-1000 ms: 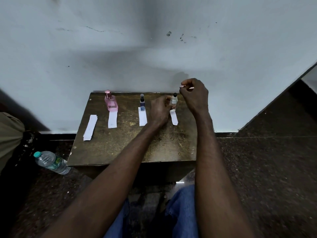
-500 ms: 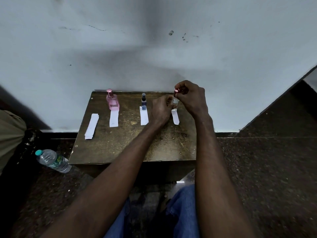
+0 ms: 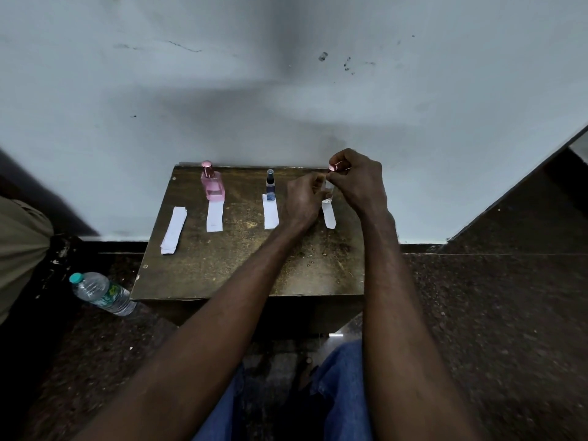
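On a small worn wooden table (image 3: 222,268) stand three small bottles, each with a white paper strip before it. My left hand (image 3: 302,202) grips the clear right-hand bottle (image 3: 329,193), mostly hidden between my hands. My right hand (image 3: 359,183) pinches a shiny pink cap (image 3: 332,167) just above that bottle. Its strip (image 3: 329,216) lies in front. A pink bottle (image 3: 212,183) with a pink cap stands at the left, a dark blue bottle (image 3: 270,186) in the middle.
A stack of spare paper strips (image 3: 173,230) lies at the table's left. A plastic water bottle (image 3: 101,292) lies on the dark floor to the left. A pale wall (image 3: 286,90) backs the table. My blue-jeaned knees (image 3: 343,393) are below.
My right hand has come down from above the clear bottle, bringing the pink cap onto its top. My left hand has stayed on the bottle.
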